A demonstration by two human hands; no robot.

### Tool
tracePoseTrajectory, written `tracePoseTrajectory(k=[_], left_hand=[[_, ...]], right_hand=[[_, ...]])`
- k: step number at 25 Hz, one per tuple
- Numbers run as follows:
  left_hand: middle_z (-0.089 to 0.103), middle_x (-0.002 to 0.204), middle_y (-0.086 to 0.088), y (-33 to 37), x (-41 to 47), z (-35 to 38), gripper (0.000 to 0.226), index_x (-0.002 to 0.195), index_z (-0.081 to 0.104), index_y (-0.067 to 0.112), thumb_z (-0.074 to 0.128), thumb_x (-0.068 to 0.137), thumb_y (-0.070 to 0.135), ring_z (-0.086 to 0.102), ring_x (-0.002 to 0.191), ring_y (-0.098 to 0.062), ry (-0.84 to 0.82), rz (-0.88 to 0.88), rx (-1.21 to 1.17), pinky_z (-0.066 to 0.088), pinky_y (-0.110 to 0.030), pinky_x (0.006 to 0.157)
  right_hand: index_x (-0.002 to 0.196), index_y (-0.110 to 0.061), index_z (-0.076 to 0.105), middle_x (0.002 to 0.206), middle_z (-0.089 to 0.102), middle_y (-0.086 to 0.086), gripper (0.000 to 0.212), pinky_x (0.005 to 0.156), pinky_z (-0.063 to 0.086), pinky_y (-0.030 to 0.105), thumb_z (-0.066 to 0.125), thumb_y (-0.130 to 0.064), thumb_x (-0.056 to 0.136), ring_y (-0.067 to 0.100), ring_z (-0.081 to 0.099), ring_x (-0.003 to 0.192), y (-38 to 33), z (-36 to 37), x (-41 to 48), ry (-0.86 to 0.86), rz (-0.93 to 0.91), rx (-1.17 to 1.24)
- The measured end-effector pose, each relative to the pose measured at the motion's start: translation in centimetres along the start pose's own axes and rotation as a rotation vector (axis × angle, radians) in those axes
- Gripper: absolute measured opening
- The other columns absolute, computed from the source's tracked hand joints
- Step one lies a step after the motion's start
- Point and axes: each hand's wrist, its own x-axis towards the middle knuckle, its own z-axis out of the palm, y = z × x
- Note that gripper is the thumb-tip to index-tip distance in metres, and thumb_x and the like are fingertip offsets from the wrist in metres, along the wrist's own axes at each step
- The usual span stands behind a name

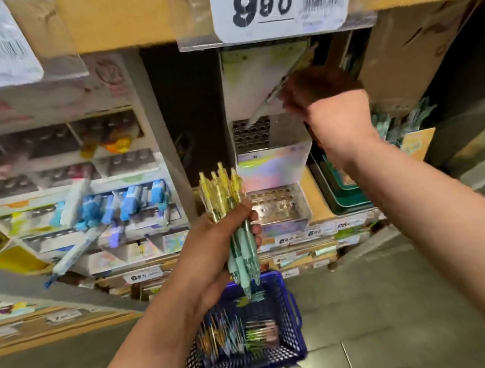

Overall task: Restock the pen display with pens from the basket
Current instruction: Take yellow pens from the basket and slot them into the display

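Shop shelves (75,182) stand at the far side. The left hand (219,238) wraps its fingers tight around a bunch of pens (232,213), over the blue basket (278,358) near us. The right hand (325,104) pinches one tilted pen (274,91), its tip at the top holes of the pen display (274,164).

the left hand (214,252) is held up at chest height, its fingers (255,230) and thumb curled round a bunch of pens (226,191), the bare forearm rising from the bottom edge. the right hand (328,110) is higher and farther forward, blurred, the back of its wrist toward the camera, pinching a single pen (269,97). its bare forearm comes in from the right edge.
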Motion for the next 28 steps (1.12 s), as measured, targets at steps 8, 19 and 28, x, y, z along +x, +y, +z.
tracePoseTrajectory(k=[8, 19, 28], left_hand=[[0.064, 0.085, -0.008, 0.4, 2.4, -0.6, 0.018, 0.106, 0.067, 0.007, 0.072, 0.094, 0.019, 0.063, 0.071, -0.019, -0.01, 0.018, -0.028, 0.056, -0.032, 0.063], [0.066, 0.08, -0.009, 0.1, 4.3, -0.5, 0.024, 0.104, 0.068, 0.004, 0.073, 0.093, 0.025, 0.064, 0.068, -0.019, 0.023, 0.018, 0.066, 0.056, -0.03, 0.064], [0.066, 0.085, -0.009, -0.2, 4.5, -0.6, 0.028, 0.11, 0.068, 0.003, 0.073, 0.092, 0.024, 0.066, 0.071, -0.018, 0.024, 0.017, 0.045, 0.056, -0.03, 0.066]], right_hand=[[0.091, -0.016, 0.068, 0.089, 0.076, 0.004, 0.01, 0.083, 0.057, 0.042, 0.066, -0.026, 0.091, 0.02, 0.073, 0.082, 2.3, 3.9, 4.4, -0.092, -0.376, -0.569], [0.094, -0.022, 0.073, 0.082, 0.069, -0.011, 0.015, 0.067, 0.033, 0.003, 0.064, -0.033, 0.092, 0.001, 0.061, 0.077, 4.1, 4.8, 4.2, -0.158, -0.423, -0.852], [0.097, -0.018, 0.076, 0.092, 0.075, -0.004, 0.018, 0.091, 0.048, 0.026, 0.061, -0.028, 0.094, 0.015, 0.069, 0.092, 3.0, 5.3, 4.2, -0.278, -0.342, -0.943]])
